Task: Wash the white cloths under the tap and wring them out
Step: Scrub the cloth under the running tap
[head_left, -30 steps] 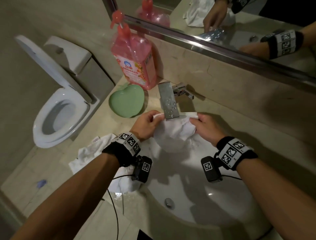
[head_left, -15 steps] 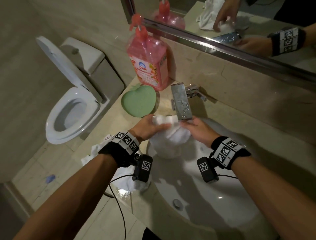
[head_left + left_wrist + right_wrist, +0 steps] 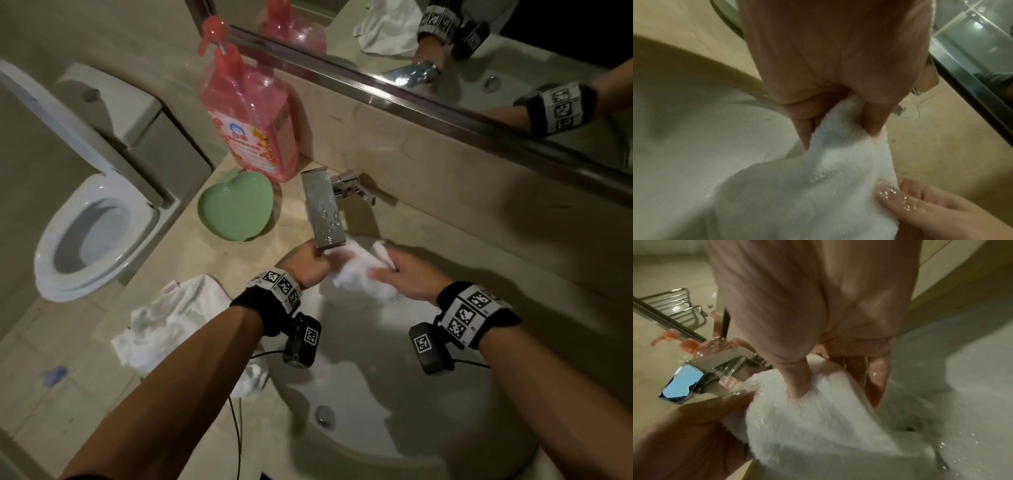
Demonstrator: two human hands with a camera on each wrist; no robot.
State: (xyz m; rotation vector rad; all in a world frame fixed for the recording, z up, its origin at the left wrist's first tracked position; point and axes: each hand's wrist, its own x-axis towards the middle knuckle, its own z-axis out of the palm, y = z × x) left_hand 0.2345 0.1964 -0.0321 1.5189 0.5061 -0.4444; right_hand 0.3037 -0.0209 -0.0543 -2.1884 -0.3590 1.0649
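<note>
A wet white cloth (image 3: pixel 359 274) hangs bunched over the white basin (image 3: pixel 394 428), just below the flat chrome tap (image 3: pixel 323 212). My left hand (image 3: pixel 310 262) pinches its left edge between thumb and fingers; the left wrist view shows the cloth (image 3: pixel 818 186) pulled out of that pinch. My right hand (image 3: pixel 404 274) holds the right edge, thumb pressed into the cloth (image 3: pixel 807 410) and wet fingers behind it. Water drops glisten on cloth and fingers. A second white cloth (image 3: pixel 171 322) lies crumpled on the counter to the left, partly under my left forearm.
A pink pump bottle (image 3: pixel 250 126) and a green heart-shaped dish (image 3: pixel 236 207) stand on the beige counter left of the tap. A mirror (image 3: pixel 479 51) runs along the back wall. An open toilet (image 3: pixel 92 222) sits at far left. The drain (image 3: pixel 323 414) shows low in the basin.
Both hands have drawn closer together and bunched the cloth under the tap. The right hand has shifted its hold on the right edge. The view has moved a little.
</note>
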